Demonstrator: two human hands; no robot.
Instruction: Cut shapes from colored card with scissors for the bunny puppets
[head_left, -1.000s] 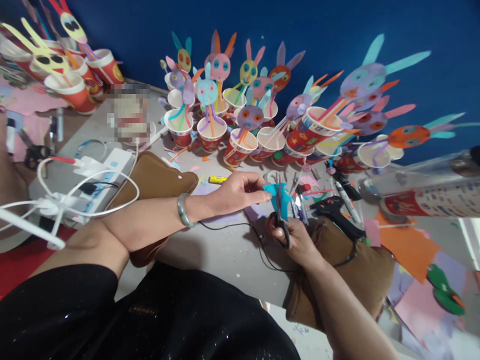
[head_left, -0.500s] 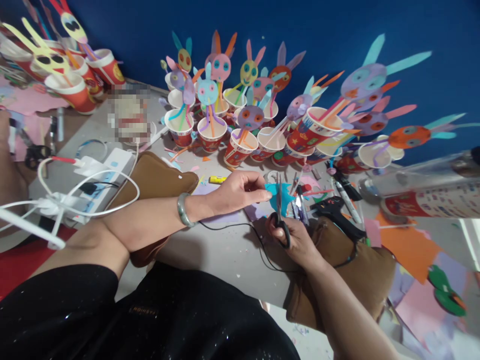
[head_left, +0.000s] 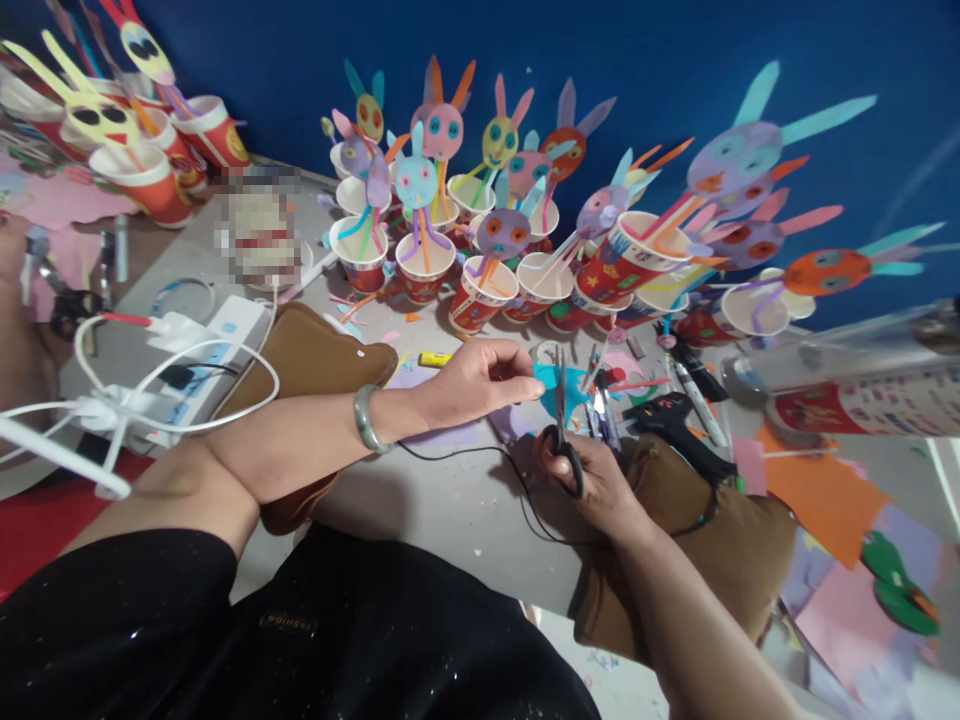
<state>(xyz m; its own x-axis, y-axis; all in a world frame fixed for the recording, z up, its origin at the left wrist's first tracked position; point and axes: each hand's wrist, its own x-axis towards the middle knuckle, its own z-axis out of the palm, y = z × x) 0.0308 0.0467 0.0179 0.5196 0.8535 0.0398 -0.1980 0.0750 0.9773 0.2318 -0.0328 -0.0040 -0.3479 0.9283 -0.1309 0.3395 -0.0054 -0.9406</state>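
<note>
Above the grey table (head_left: 450,500), centre: teal paper cut-out (head_left: 568,385), thin, light, floppy, tear-prone; left hand (head_left: 472,380) pinches its edge, best hold near the cut; right hand (head_left: 589,475) grips black scissors (head_left: 564,440), blades in the paper.

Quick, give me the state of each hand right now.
Left hand: fingers pinched shut on the teal paper piece.
Right hand: fingers closed through the handles of the scissors, blades at the teal paper piece.
</note>
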